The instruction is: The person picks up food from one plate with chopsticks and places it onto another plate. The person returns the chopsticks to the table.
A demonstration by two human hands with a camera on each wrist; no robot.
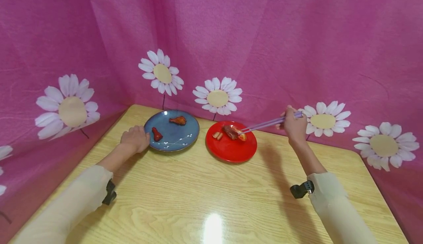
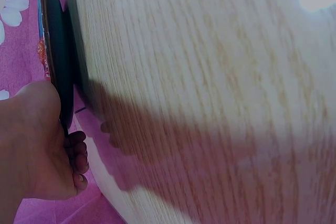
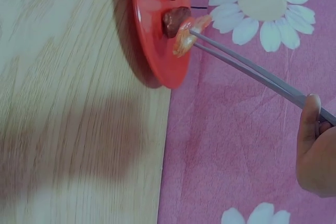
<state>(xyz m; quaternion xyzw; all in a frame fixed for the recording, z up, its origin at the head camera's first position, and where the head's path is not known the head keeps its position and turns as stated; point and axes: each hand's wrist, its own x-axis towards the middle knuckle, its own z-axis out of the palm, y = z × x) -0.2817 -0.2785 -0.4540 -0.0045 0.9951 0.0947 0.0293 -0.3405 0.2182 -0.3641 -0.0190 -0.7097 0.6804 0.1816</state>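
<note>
Blue plate [image 1: 175,135]; head view: two drumsticks [image 1: 178,120] on it, left hand [image 1: 135,139] at its rim. Red plate [image 1: 229,154], beside it on the worktop [image 1: 185,189]: meat [image 1: 229,131], shrimp [image 1: 243,137], pale pieces [image 1: 217,135]. Chopsticks [image 1: 269,123], purple: pinched in right hand [image 1: 293,126]. Left wrist: left hand gripping the blue plate's rim, fingers curled beneath. Right wrist: chopsticks' tips at the shrimp, which lies next to the meat; whether lifted, cannot tell.

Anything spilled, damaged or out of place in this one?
Nothing stands out: the blue plate and red plate look intact, the right hand holds the chopsticks, and no spill or stray food shows on the visible table.
</note>
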